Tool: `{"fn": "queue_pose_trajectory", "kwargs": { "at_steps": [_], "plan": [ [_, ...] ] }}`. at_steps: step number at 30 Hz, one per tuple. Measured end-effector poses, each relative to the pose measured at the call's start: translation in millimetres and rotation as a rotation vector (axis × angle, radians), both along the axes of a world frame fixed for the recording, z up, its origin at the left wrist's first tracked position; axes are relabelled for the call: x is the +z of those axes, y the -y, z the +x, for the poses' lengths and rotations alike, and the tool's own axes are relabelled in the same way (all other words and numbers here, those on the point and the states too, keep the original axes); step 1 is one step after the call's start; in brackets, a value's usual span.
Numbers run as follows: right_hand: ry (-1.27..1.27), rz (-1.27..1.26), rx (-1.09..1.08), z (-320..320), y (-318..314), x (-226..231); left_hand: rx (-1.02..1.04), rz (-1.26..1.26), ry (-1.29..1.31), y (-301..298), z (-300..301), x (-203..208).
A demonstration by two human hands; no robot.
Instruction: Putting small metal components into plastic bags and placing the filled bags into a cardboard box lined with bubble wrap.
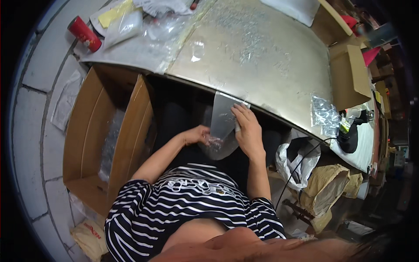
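A clear, limp plastic bag (223, 115) hangs over my lap at the table's front edge, its lower part curving round to the right. My left hand (199, 135) is closed, its curled fingers on the bag's lower left side. On the other side, my right hand (247, 129) grips the bag's upper right edge, fingers bent over it and a pale band round one finger. Part of each hand's grip is hidden. Many small shiny pieces (248, 39) lie scattered on the metal tabletop (196, 72) beyond; their kind is too small to make out.
At my left stands an open cardboard box (85, 144) with clear plastic inside. A red can (85, 34) sits at the table's far left. On the right are crumpled clear plastic (325, 113), a black cable (301, 161), a cardboard carton (349, 74) and a brown paper sack (325, 185).
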State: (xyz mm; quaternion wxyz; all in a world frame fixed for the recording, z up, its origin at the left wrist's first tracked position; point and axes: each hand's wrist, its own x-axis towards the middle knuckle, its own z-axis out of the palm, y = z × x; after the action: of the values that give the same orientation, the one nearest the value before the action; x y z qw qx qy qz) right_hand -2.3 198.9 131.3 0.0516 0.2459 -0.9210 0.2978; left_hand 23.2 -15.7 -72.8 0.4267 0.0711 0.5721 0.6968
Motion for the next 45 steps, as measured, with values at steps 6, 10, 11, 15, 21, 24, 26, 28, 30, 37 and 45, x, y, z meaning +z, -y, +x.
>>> {"fn": "queue_pose_trajectory", "kwargs": {
  "at_steps": [6,10,11,15,21,24,26,28,30,37,45],
  "plan": [
    [0.168,-0.256,-0.003,25,-22,-25,0.098,0.362,0.162,-8,2,39],
    [0.241,-0.416,-0.062,34,-14,-48,0.168,0.281,0.1,-17,6,40],
    [0.184,-0.31,-0.022,35,-11,-58,0.201,0.253,0.091,-19,9,42],
    [0.524,0.051,0.239,38,3,-59,0.208,0.104,0.09,-19,11,47],
    [0.359,-0.127,0.114,32,5,-76,0.264,0.062,0.139,-21,14,50],
    [0.513,0.118,0.275,34,10,-74,0.156,-0.053,0.04,-17,22,38],
    [0.463,-0.095,0.08,29,3,-70,0.058,-0.097,0.248,-15,27,40],
    [0.352,-0.253,-0.025,23,-10,-69,0.069,0.005,0.285,-12,29,45],
    [0.555,-0.409,-0.104,19,-21,-61,0.231,0.235,0.326,-15,23,66],
    [0.543,-0.201,0.042,14,-20,-70,0.18,0.03,-0.066,-29,2,106],
    [-0.117,-0.38,-0.653,-52,-145,-17,0.624,0.132,-0.318,4,-10,140]
  ]
}}
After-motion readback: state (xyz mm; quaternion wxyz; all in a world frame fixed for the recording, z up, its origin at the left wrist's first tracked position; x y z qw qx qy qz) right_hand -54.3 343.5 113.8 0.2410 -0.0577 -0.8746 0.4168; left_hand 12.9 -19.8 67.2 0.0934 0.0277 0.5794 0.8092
